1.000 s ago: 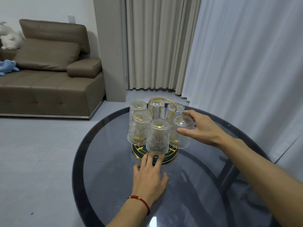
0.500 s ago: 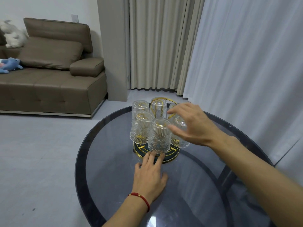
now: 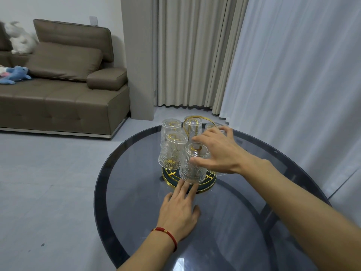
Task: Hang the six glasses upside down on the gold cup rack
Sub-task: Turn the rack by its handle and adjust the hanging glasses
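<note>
The gold cup rack (image 3: 207,187) stands on a round dark glass table (image 3: 136,182), its gold loop handle (image 3: 195,119) rising in the middle. Several ribbed clear glasses hang upside down on it: a front glass (image 3: 192,172), a left glass (image 3: 172,151) and rear glasses (image 3: 171,126). My right hand (image 3: 218,151) hovers over the rack's right side with fingers spread, thumb against the front glass, and it hides most of the right-hand glass. My left hand (image 3: 179,212) lies flat on the table, fingertips touching the rack's base rim.
A brown sofa (image 3: 58,98) with soft toys stands at the left across a grey floor. Beige curtains (image 3: 191,55) and white sheer curtains (image 3: 293,75) hang behind and to the right of the table.
My right hand left the right-hand glass and slid leftward over the rack to the front glass. My left hand stayed flat at the base.
</note>
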Tool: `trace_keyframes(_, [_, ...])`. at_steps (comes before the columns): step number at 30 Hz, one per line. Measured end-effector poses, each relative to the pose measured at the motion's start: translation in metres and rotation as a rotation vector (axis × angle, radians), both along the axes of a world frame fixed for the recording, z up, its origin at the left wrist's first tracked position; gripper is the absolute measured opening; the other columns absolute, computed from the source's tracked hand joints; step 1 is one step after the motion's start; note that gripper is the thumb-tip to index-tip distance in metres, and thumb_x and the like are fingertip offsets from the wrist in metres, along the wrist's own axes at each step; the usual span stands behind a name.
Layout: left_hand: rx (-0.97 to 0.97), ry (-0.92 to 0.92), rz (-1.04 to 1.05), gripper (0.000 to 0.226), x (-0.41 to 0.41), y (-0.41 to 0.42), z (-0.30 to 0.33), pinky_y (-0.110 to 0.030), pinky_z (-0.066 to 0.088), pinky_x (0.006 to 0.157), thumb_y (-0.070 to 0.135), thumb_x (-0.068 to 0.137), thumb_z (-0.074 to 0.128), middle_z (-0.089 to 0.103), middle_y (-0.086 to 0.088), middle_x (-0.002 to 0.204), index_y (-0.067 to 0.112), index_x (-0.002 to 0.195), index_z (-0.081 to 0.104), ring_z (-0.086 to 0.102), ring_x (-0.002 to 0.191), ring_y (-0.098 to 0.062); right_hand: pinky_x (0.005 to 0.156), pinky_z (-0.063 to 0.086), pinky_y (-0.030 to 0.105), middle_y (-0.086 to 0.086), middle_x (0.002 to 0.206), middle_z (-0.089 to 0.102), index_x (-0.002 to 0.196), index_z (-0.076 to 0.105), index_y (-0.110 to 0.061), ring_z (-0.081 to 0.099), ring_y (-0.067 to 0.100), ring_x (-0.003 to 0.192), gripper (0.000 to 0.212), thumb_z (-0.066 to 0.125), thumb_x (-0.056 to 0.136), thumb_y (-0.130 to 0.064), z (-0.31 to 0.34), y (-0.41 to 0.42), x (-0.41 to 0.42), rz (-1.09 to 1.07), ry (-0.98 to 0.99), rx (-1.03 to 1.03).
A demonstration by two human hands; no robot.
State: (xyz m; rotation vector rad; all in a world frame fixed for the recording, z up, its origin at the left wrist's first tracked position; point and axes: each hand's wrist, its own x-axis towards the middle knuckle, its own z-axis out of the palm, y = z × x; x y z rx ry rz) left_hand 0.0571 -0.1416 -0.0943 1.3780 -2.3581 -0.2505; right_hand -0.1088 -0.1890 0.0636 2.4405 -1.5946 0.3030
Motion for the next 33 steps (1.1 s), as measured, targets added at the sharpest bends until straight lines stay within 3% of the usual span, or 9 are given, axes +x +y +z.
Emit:
trace_keyframes(11, [0.017,-0.006,-0.009,0.067,0.0,-0.001,-0.001,-0.043,0.024,0.119,0.037,0.098,0.042,0.014,0.005,0.169,0.028,0.159,0.016,-0.002,0.157,-0.019,0.12,0.013,0.05,-0.003,0.136,0.062,0.148,0.052,-0.023,0.044,0.017,0.136,0.076,0.053,0.09,-0.071,0.004,0.008,0.002,0.015,-0.004,0.015])
trace_keyframes(15, [0.018,-0.001,-0.01,0.068,0.001,-0.001,-0.001,-0.043,0.024,0.12,0.038,0.098,0.042,0.01,0.006,0.17,0.028,0.16,0.015,-0.002,0.157,-0.018,0.119,0.015,0.05,-0.003,0.137,0.061,0.149,0.052,-0.025,0.045,0.017,0.135,0.081,0.043,0.087,-0.076,0.005,0.01,0.003,0.013,-0.005,0.032])
trace_keyframes(21, [0.019,0.01,-0.017,0.069,0.001,0.0,-0.002,-0.041,0.025,0.119,0.038,0.097,0.043,0.009,0.008,0.17,0.029,0.16,0.015,-0.003,0.156,-0.017,0.11,0.032,0.047,0.0,0.14,0.063,0.148,0.049,-0.025,0.052,0.018,0.129,0.08,0.032,0.09,-0.077,0.007,0.002,0.008,0.02,-0.057,0.031])
trace_keyframes(26, [0.014,0.005,-0.005,0.067,0.0,0.0,-0.002,-0.04,0.026,0.118,0.037,0.097,0.043,0.016,0.007,0.168,0.029,0.159,0.018,-0.001,0.157,-0.017,0.109,0.036,0.055,0.005,0.139,0.063,0.146,0.051,-0.019,0.054,0.025,0.129,0.091,0.028,0.085,-0.082,0.015,-0.016,0.03,-0.055,-0.093,0.064])
trace_keyframes(28, [0.019,0.006,-0.003,0.067,0.0,0.0,-0.002,-0.042,0.027,0.118,0.037,0.097,0.044,0.018,0.006,0.167,0.028,0.159,0.019,0.0,0.157,-0.017,0.108,0.036,0.057,0.008,0.133,0.067,0.137,0.059,-0.013,0.057,0.028,0.124,0.091,0.03,0.085,-0.081,0.016,-0.022,0.044,-0.11,-0.037,0.079])
trace_keyframes(30, [0.021,0.006,-0.006,0.067,0.001,0.0,-0.001,-0.043,0.027,0.119,0.036,0.097,0.044,0.018,0.006,0.167,0.029,0.159,0.019,0.0,0.157,-0.018,0.103,0.038,0.059,0.006,0.108,0.072,0.111,0.069,-0.011,0.062,0.027,0.104,0.079,0.037,0.086,-0.078,0.016,-0.027,0.054,-0.161,-0.024,0.089])
trace_keyframes(33, [0.018,0.012,-0.015,0.067,0.002,0.001,0.0,-0.044,0.027,0.12,0.035,0.098,0.044,0.017,0.005,0.168,0.027,0.159,0.019,0.001,0.157,-0.019,0.09,0.042,0.054,0.0,0.074,0.063,0.074,0.058,-0.014,0.056,0.02,0.073,0.059,0.054,0.085,-0.071,0.017,-0.034,0.062,-0.196,-0.101,0.105])
